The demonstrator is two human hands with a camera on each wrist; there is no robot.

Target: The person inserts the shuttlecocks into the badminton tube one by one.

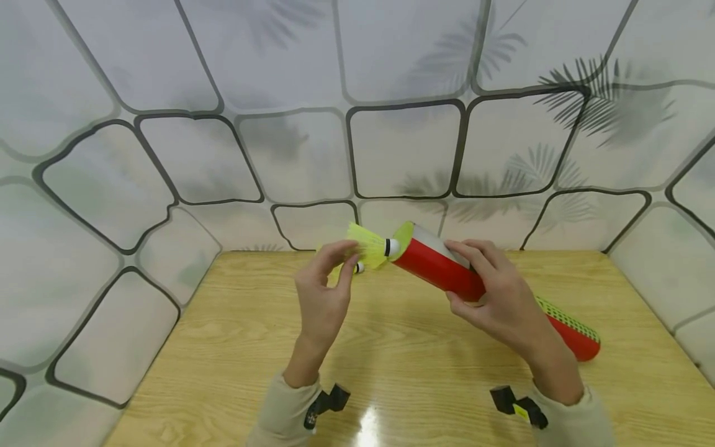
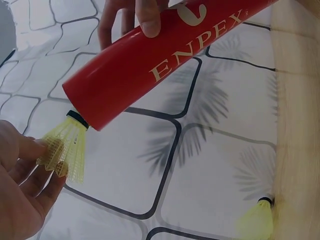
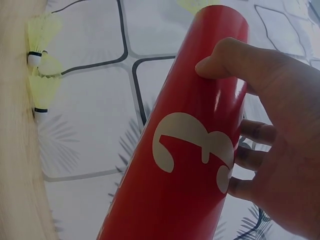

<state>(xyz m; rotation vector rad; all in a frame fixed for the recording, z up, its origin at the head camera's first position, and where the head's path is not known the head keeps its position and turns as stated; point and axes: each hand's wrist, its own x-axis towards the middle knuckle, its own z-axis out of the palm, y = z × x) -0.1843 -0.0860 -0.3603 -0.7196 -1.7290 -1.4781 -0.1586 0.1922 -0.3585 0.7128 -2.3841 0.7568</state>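
Between thumb and fingers, my left hand (image 1: 324, 295) pinches a yellow shuttlecock (image 1: 368, 245) by its skirt. Its white cork with a black band points right, right at the mouth of a red shuttlecock tube (image 1: 432, 264). My right hand (image 1: 505, 304) grips the tube around its middle, thumb on the near side. The tube slants, mouth up and to the left; its lower end, with a green dotted panel, shows beyond the right wrist. In the left wrist view, the tube (image 2: 115, 75) carries the word ENPEX and the cork is hidden behind the rim.
More yellow shuttlecocks (image 3: 42, 40) lie on the wooden table (image 1: 251, 329) toward the back, behind the left hand. A patterned cloth wall (image 1: 404, 152) encloses the table at the back and sides.
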